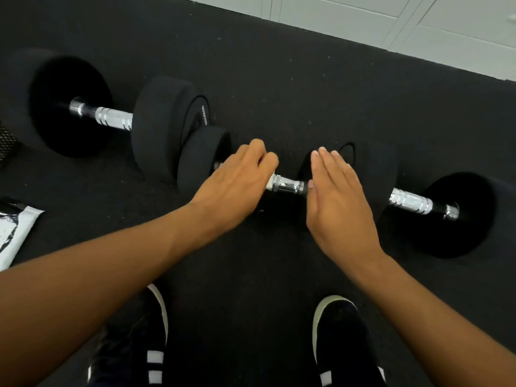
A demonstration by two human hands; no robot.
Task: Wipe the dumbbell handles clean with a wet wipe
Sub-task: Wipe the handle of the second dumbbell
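Observation:
Three black dumbbells with chrome handles lie in a row on the dark floor. My left hand [237,182] grips the handle of the middle dumbbell [289,187], and a white wet wipe [270,184] shows at the edge of my curled fingers. My right hand [337,199] lies flat, fingers straight, against the black head at that handle's right end. The large left dumbbell [113,117] and the right dumbbell [411,203] lie untouched, handles bare.
A white and black wipe packet [16,233] lies at the left edge of the floor. My two dark shoes [343,339] stand just below the dumbbells. A mesh object [5,143] pokes in at far left. A pale wall base [418,29] runs along the back right.

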